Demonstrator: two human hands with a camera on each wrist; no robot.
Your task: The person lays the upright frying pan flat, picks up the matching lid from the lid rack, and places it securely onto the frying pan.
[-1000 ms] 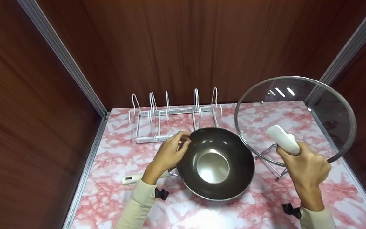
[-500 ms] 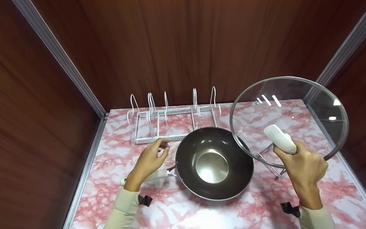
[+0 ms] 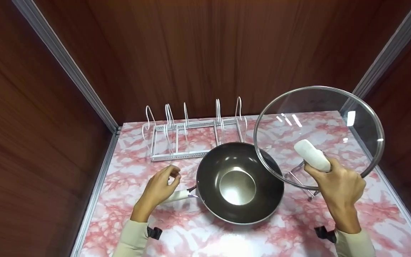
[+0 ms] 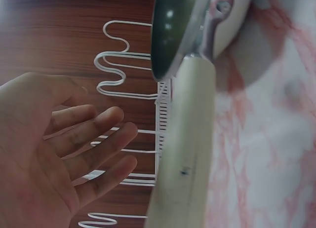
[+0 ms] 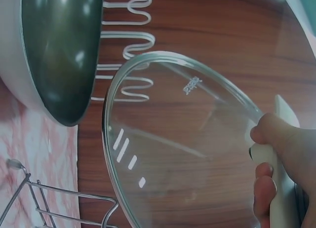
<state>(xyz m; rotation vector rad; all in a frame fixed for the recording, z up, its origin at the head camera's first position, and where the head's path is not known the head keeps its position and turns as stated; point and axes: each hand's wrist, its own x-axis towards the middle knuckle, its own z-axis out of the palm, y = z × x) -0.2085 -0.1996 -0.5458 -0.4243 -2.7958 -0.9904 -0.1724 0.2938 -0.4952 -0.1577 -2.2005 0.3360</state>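
Note:
A dark-lined wok point(image 3: 237, 185) stands on the table, its cream handle point(image 4: 185, 144) pointing left. Over that handle hovers my left hand point(image 3: 159, 187), fingers loosely bent and holding nothing; the left wrist view has a gap between the fingers and the handle. My right hand point(image 3: 339, 184) grips the white handle point(image 3: 312, 155) of a round glass lid point(image 5: 173, 124) with a metal rim. The lid is held up and tilted to the right of the wok, its left edge overlapping the wok's rim in the head view.
Behind the wok sits a white wire rack point(image 3: 180, 156) with several upright loops. A small metal wire stand point(image 5: 74, 191) is on the table at right, partly behind the lid. Brown wood-grain walls point(image 3: 205, 53) enclose the pink marbled table point(image 3: 127, 142).
My left hand has drawn away from the wok's left rim, leftward and down over the handle. The lid has shifted a little left in my right hand.

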